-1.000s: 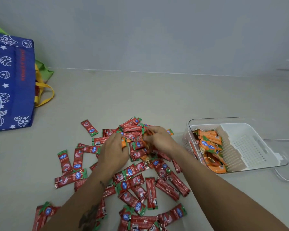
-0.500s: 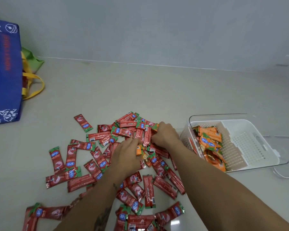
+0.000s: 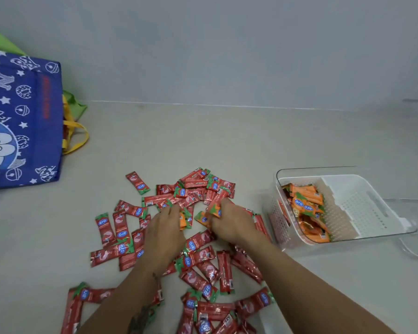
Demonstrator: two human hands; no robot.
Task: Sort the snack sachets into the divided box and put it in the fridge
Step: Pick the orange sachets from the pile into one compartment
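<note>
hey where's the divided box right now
In the head view the divided box sits on the right of the floor, just right of the red sachet pile and the right hand, with orange sachets in its left compartment.

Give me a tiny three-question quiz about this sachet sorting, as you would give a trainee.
1. True or false: the orange sachets already in the divided box fill its far right compartment.
2. Which colour of sachet makes up most of the pile on the floor? A) red B) orange C) blue
3. What stands at the far left of the view?

Key: 1. False, they lie in the left compartment; the right one looks empty. 2. A, the red sachets. 3. A blue printed bag.
</note>
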